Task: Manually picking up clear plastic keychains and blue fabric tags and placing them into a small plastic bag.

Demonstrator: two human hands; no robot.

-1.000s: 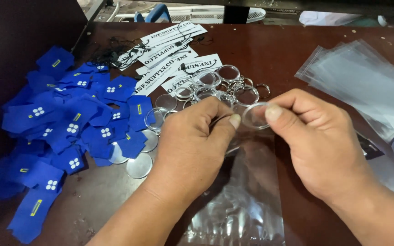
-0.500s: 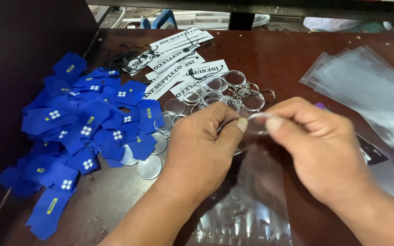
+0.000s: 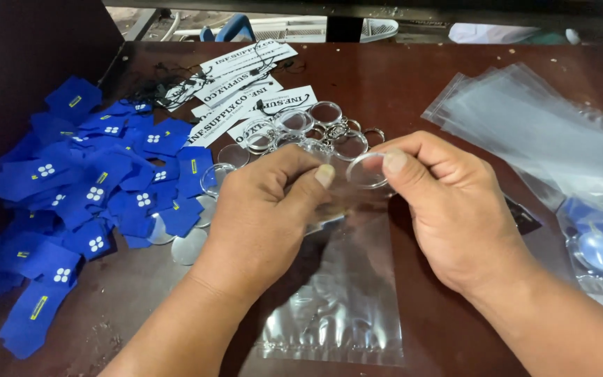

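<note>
My right hand [image 3: 448, 209] pinches a clear round plastic disc [image 3: 366, 171] between thumb and forefinger. My left hand [image 3: 266, 209] grips the open top edge of a clear plastic bag [image 3: 343, 300] that lies flat on the dark wooden table [image 3: 385, 77] and runs toward me. The two hands almost meet at the mouth of the bag, with the disc right at it. Just beyond my fingers lies a heap of clear round keychains with metal rings [image 3: 301, 126].
A pile of blue fabric tags [image 3: 99, 188] covers the left of the table. White printed paper labels with black strings [image 3: 239, 84] lie at the back. A stack of clear bags [image 3: 546, 126] sits on the right, and a filled bag [image 3: 598, 244] lies at the right edge.
The hands have stayed together at the bag's mouth. The view has shifted a little, and the right hand's disc now shows more plainly between its fingertips.
</note>
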